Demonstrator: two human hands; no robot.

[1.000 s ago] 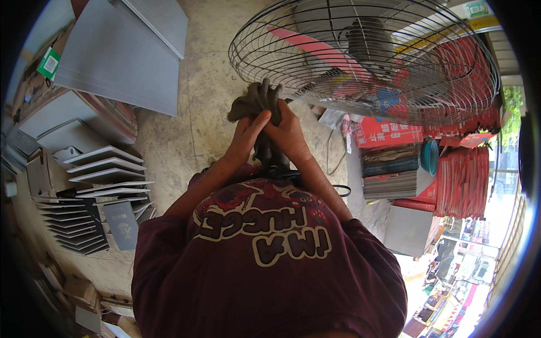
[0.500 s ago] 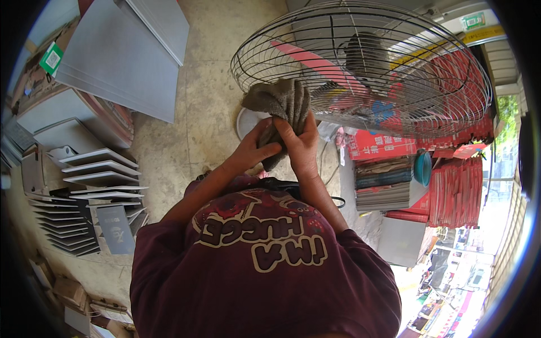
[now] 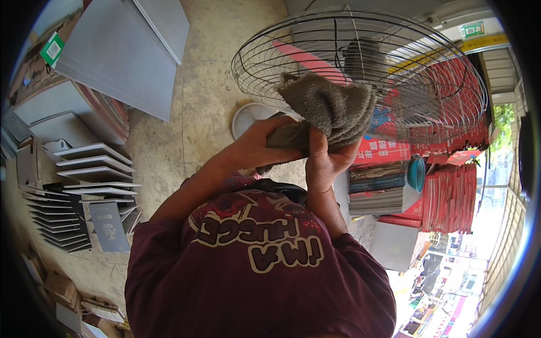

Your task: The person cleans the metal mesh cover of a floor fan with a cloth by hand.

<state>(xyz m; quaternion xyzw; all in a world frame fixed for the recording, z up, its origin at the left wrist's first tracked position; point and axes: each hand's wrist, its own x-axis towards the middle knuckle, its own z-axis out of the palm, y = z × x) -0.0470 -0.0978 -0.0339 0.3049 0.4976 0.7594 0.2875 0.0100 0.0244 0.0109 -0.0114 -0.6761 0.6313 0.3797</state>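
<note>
A folded brown-grey cloth (image 3: 329, 107) is held between my two hands in front of my chest. My left hand (image 3: 264, 141) grips its lower left end, with the thumb and fingers closed round the fabric. On the other side my right hand (image 3: 331, 160) pinches it, thumb up against the folds; most of its fingers are hidden behind the cloth. Just beyond stands a large fan with a round wire cage (image 3: 434, 62) and a pink blade (image 3: 310, 61). The cloth overlaps the near part of the cage in view; whether they touch I cannot tell.
The fan's round pale base (image 3: 248, 119) stands on the concrete floor (image 3: 205, 67). Large grey panels (image 3: 124, 56) lean at the far left, above racks of sample boards (image 3: 93, 169). Red stacked boxes (image 3: 448, 197) and a teal bowl (image 3: 416, 174) are at the right.
Both hands have shifted apart, the right one moving rightward. The cloth has gone from a bunched bundle to a wider, more spread fold, and now covers more of the fan cage.
</note>
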